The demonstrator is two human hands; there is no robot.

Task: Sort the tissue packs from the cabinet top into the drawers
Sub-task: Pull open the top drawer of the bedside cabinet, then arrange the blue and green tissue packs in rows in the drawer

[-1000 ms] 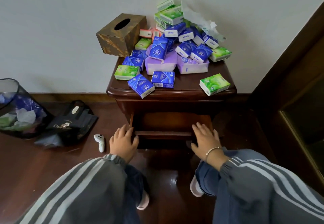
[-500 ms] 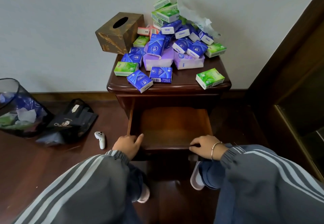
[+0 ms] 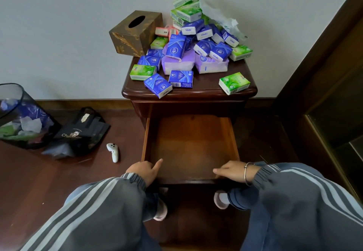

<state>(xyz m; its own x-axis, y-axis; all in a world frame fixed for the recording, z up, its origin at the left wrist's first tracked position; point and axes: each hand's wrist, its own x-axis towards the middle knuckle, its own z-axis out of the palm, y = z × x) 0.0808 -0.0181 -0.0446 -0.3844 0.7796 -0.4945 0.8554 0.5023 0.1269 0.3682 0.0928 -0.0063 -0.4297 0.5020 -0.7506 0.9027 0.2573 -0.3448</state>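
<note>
Tissue packs (image 3: 188, 50) all lie heaped on the cabinet top (image 3: 206, 91), none sorted yet; the person's left hand (image 3: 144, 171) and right hand (image 3: 232, 171) each grip the front edge of the open drawer (image 3: 192, 142).

The tissue packs (image 3: 174, 46) are lying in a loose heap toward the back of the cabinet top (image 3: 206, 86), blue and green ones over two larger purple ones. A few (two blue, two green) are sitting apart near the front edge. The drawer (image 3: 191, 144) below is standing pulled out, showing its bare wooden bottom.
</note>
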